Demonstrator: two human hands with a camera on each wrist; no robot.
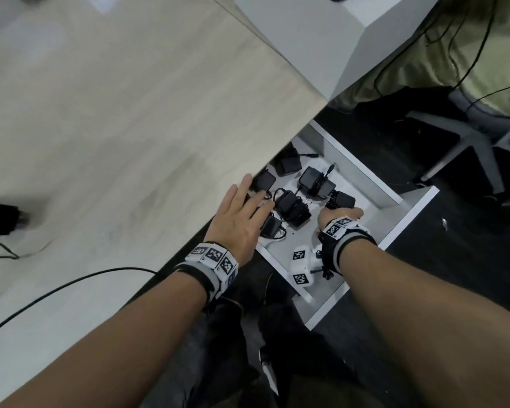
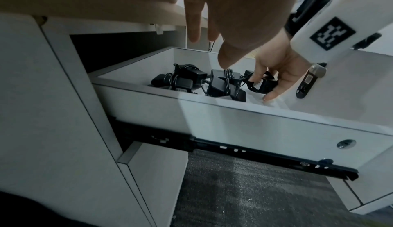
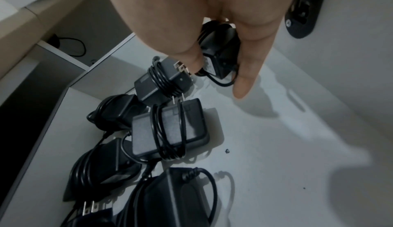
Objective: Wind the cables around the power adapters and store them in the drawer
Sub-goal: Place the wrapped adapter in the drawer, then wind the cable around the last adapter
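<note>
The white drawer [image 1: 407,219] [image 2: 234,121] [image 3: 297,146] stands pulled out under the desk. Several black power adapters with wound cables [image 1: 292,206] [image 2: 182,81] [image 3: 170,129] lie in it. My right hand [image 1: 340,214] [image 2: 274,79] [image 3: 223,62] reaches into the drawer and grips one more wound black adapter [image 1: 342,199] [image 2: 262,85] [image 3: 221,54] just above the drawer floor, beside the others. My left hand [image 1: 242,213] [image 2: 212,28] hovers flat with straight fingers over the drawer's left side at the desk edge, holding nothing.
The light wooden desk [image 1: 115,128] covers the left, with a black cable [image 1: 56,290] and a dark object [image 1: 0,219] at its left edge. A chair base [image 1: 468,142] stands on the dark floor [image 2: 255,197] to the right. A lower drawer front [image 2: 149,180] sits below.
</note>
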